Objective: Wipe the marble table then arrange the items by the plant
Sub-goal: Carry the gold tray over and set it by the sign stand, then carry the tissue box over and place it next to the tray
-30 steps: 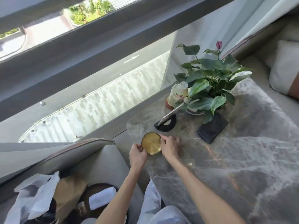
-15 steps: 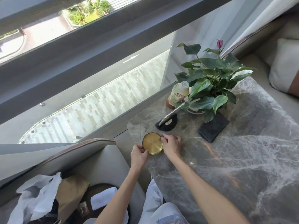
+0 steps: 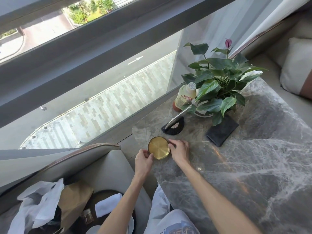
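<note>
Left grip (image 3: 143,160), a bare hand, pinched the near left rim of a small round gold dish (image 3: 158,147) between thumb and curled fingers. Right grip (image 3: 179,150), also bare, had its fingertips curled onto the far right rim of the same dish, so the dish sat directly between the two, touched on both sides. The dish lay flat and shallow, open side up, at the near left corner of the grey marble counter (image 3: 253,166), close to its rounded edge; whether it rested on the stone or was held just off it could not be told. Beyond the dish, toward the window, a flat shiny slab (image 3: 179,116) leaned tilted in a black half-round stand (image 3: 173,129). Just past that stood a pale drink bottle (image 3: 185,94) with a white cap, upright and touching the leaves of a potted plant (image 3: 217,78) with broad green leaves and one purple bud. A dark flat wallet-like thing (image 3: 222,131) lay on the counter on the near side of the plant's pot, partly under a hanging leaf and well apart from the right grip. A pale cushion (image 3: 295,65) sat on the seat beyond the counter's far edge. To the left of the person's knees, on a grey seat, a white plastic bag (image 3: 38,200) and a brown paper bag (image 3: 74,200) lay crumpled together.
</note>
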### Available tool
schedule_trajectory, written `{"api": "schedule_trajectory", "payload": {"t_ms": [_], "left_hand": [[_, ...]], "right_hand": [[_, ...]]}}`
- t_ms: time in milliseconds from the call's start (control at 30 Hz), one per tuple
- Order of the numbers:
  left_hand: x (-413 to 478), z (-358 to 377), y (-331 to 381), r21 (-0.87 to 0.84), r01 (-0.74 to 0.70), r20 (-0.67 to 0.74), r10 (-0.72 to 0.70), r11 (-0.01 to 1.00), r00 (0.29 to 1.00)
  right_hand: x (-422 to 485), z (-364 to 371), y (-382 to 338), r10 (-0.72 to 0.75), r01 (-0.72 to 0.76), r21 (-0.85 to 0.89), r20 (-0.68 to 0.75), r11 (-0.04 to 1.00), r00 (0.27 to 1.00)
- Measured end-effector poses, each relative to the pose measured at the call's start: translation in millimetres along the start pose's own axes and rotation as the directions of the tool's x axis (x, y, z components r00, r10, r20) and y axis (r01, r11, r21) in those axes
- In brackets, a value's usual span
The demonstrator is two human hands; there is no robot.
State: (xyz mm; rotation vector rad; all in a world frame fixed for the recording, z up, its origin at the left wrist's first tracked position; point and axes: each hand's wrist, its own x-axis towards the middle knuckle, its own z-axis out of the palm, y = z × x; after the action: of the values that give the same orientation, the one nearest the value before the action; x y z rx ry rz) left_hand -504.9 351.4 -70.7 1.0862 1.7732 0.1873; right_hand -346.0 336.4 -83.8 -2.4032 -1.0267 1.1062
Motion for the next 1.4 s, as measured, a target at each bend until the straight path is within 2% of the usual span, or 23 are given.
{"api": "schedule_trajectory", "payload": {"t_ms": [433, 533, 600, 667, 733, 800, 900, 1033, 1133, 1233, 1267, 1367, 1400], "left_hand": [[-6.6, -0.2, 4.7, 0.034, 0.03, -0.012, -0.03, 0.999, 0.999], [-17.3, -2.5, 9.7, 0.159, 0.004, -0.076, 0.009, 0.987, 0.997], [-28.7, -3.0, 18.1, 0.319, -0.081, -0.108, 0.121, 0.944, 0.987], [-37.0, -0.8, 26.0, 0.462, -0.198, -0.097, 0.271, 0.865, 0.958], [-51.7, 10.8, 39.0, 0.58, -0.325, -0.005, 0.402, 0.747, 0.916], [-70.4, 31.6, 54.9, 0.665, -0.423, 0.124, 0.467, 0.616, 0.876], [-107.1, 75.3, 77.8, 0.721, -0.589, 0.37, 0.516, 0.365, 0.772], [-165.7, 147.9, 94.8, 0.623, -0.782, 0.695, 0.453, 0.009, 0.559], [-208.5, 200.6, 90.6, 0.487, -0.86, 0.834, 0.373, -0.151, 0.407], [-247.7, 250.8, 70.9, 0.335, -0.922, 0.891, 0.385, -0.193, 0.243], [-262.5, 264.9, 64.5, 0.309, -0.929, 0.901, 0.375, -0.204, 0.217], [-308.3, 294.4, 57.4, 0.295, -0.903, 0.946, 0.225, -0.312, 0.232], [-323.5, 306.3, 53.0, 0.276, -0.898, 0.955, 0.201, -0.342, 0.218]], "right_hand": [[-2.4, -5.1, 6.1, -0.007, 0.006, 0.032, 0.027, 0.999, 1.0], [-7.4, -13.8, 8.7, -0.042, 0.036, 0.094, 0.061, 0.995, 0.997], [-17.6, -29.2, 14.8, -0.072, 0.063, 0.138, 0.057, 0.988, 0.996], [-30.5, -48.3, 23.0, -0.099, 0.093, 0.124, 0.043, 0.988, 0.994], [-53.1, -77.4, 40.1, -0.118, 0.118, 0.058, 0.0, 0.991, 0.993], [-80.6, -106.0, 63.7, -0.126, 0.125, -0.033, -0.036, 0.992, 0.991], [-130.4, -139.9, 112.4, -0.044, 0.03, -0.149, -0.092, 0.988, 0.995], [-205.3, -167.7, 197.2, 0.155, -0.195, -0.166, -0.227, 0.967, 0.961], [-268.6, -180.3, 258.0, 0.368, -0.38, 0.014, -0.288, 0.925, 0.884], [-330.7, -187.7, 318.6, 0.525, -0.46, 0.256, -0.348, 0.85, 0.777], [-350.9, -188.7, 341.1, 0.55, -0.458, 0.311, -0.372, 0.833, 0.748], [-400.4, -201.0, 395.6, 0.618, -0.431, 0.467, -0.398, 0.772, 0.678], [-415.8, -205.4, 417.5, 0.633, -0.414, 0.508, -0.402, 0.755, 0.661]]}}
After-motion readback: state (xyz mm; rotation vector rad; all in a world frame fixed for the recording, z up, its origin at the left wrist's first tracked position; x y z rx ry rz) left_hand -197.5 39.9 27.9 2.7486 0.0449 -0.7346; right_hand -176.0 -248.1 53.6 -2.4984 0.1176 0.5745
